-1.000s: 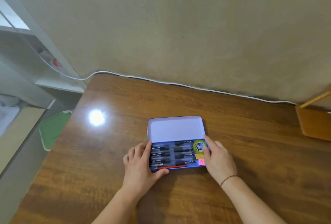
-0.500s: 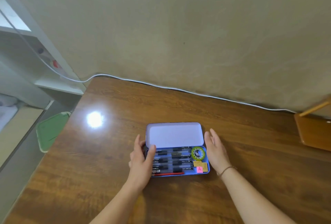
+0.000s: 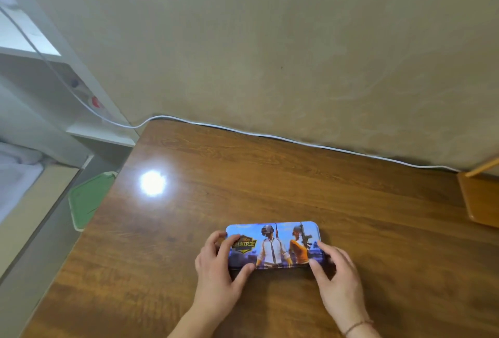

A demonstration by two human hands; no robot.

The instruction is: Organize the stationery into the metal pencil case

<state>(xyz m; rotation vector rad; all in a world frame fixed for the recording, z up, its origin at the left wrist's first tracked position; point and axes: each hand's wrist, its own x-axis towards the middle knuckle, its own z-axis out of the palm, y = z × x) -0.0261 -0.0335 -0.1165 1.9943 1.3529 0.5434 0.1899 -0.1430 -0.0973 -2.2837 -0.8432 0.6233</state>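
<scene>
On the near edge of the wooden worktop (image 3: 270, 175), we have the metal pencil case (image 3: 272, 246) lying flat with its printed lid down, so nothing of its contents shows and we cannot tell from here how the stationery sits inside. Its long axis runs left to right across our view, roughly parallel to the wall behind. Our left hand (image 3: 218, 270) holds the left short end, fingers curled over the lid's corner and the thumb pressed against the near edge. Our right hand (image 3: 337, 270) takes the opposite end, fingers resting on the lid's right portion and the thumb at the near right corner. The case thus lies between the two hands, just ahead of both palms, neither hand clearly nearer than the other. As for the grip, both hands are curled onto the case rather than spread flat; whether the lid is fully latched along its near seam we cannot tell, as fingers cover both corners. We judge the task close to done, with a final press along that near edge the likely remaining step, and pressure would need to be even at both ends so the lid seats squarely. A white cable (image 3: 297, 142) runs along the far edge of the worktop, well apart from the case.
</scene>
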